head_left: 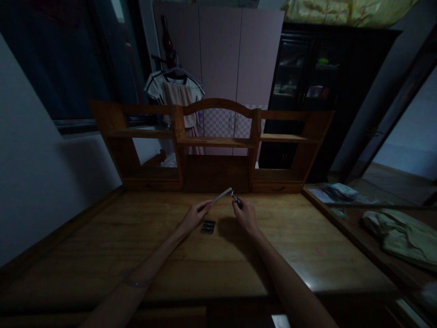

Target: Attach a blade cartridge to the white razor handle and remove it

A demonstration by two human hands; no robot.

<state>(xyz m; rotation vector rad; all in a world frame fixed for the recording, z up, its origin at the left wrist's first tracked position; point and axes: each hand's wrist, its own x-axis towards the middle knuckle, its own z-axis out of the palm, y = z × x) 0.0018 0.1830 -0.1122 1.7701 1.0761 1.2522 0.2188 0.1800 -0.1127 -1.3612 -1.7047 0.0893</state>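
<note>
My left hand [198, 216] pinches the near end of a thin pale stick [221, 196], which slants up and to the right over the desk. My right hand [245, 214] is closed around a short tool [236, 198] with a dark handle and a shiny metal head; its exact kind is too small and dim to tell. The metal head is close to the stick's far tip, and whether they touch cannot be made out. On the desk [164, 259], just below and between my hands, lies a small black ridged piece [208, 226] with several dark bars.
A wooden shelf unit [215, 142] runs along the desk's back edge. To the right, a lower surface holds folded greenish cloth [403, 232] and a plastic-wrapped packet [343, 191]. Behind are a pink wardrobe [220, 50], hanging clothes [175, 89] and a dark cabinet [355, 82].
</note>
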